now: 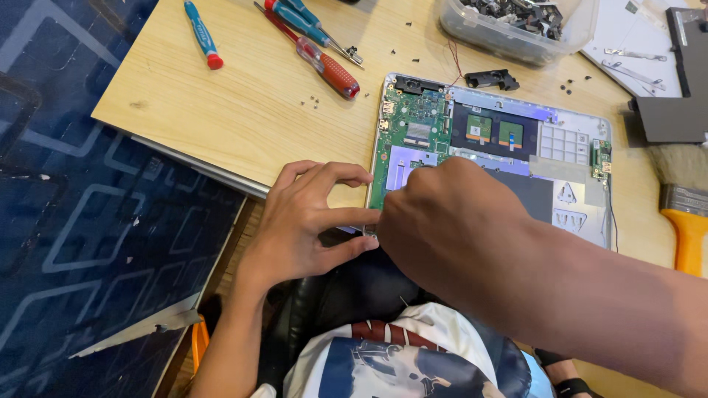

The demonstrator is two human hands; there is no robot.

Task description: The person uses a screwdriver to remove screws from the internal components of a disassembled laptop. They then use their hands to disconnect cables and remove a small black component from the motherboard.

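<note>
An opened laptop base (571, 144) lies on the wooden table, its green circuit board (413, 129) exposed on the left. My left hand (310, 221) rests at the laptop's near left corner, fingers spread and touching its edge, holding nothing. My right hand (450, 221) is curled over the near left part of the board. Its fingertips are hidden, so I cannot tell whether they pinch anything.
Three screwdrivers lie at the back: a blue one (202, 33), a red-handled one (324, 66), and a teal one (306, 22). A clear plastic tub (509, 29) of parts, small loose screws, a black part (490, 77), a brush (686, 214) and grey panels (675, 118) surround the laptop.
</note>
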